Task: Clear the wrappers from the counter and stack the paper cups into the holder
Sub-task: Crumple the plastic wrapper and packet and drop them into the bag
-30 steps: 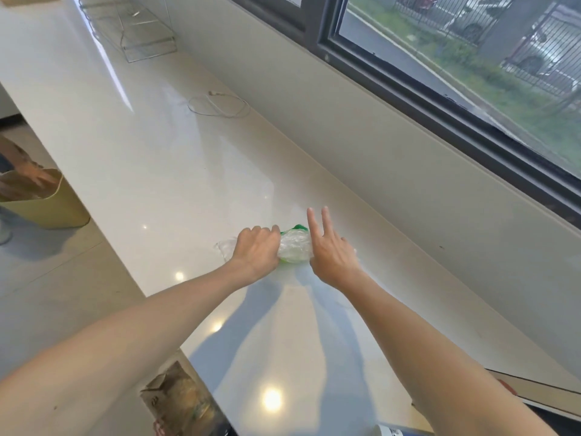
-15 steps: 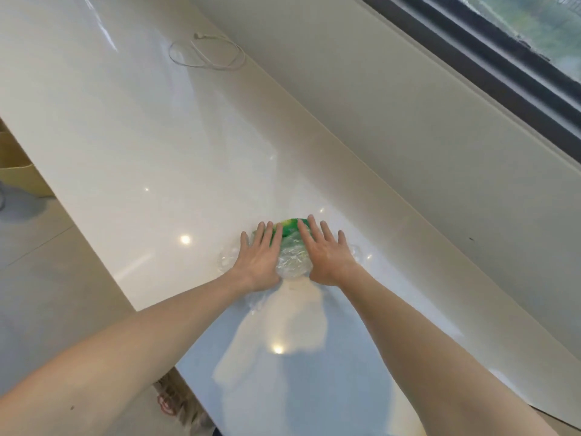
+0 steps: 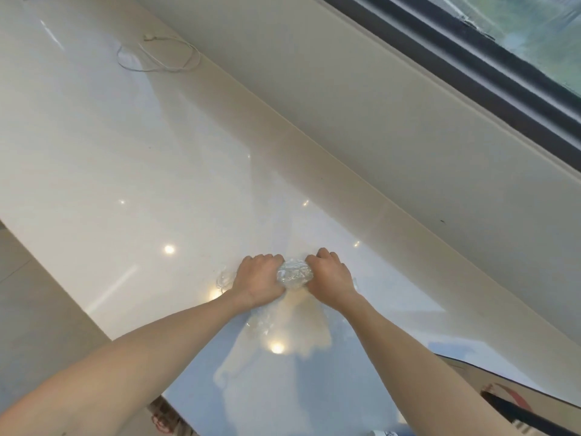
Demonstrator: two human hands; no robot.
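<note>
A crumpled clear plastic wrapper (image 3: 294,273) lies on the glossy white counter (image 3: 132,171), bunched into a ball between my two hands. My left hand (image 3: 258,280) is curled over its left side and my right hand (image 3: 330,275) over its right side, both with fingers closed on it. Loose clear film trails out to the left of my left hand and below my wrists. No paper cups or cup holder are in view.
A thin white cable (image 3: 158,56) lies coiled on the counter at the far left by the wall. A wall and dark window frame (image 3: 471,73) run along the counter's far side. The counter's near edge drops to the floor (image 3: 28,309) on the left.
My hands went from flat and open on the wrapper to curled shut around it, squeezing it into a tighter ball. The green part is hidden now. The camera tilted further down.
</note>
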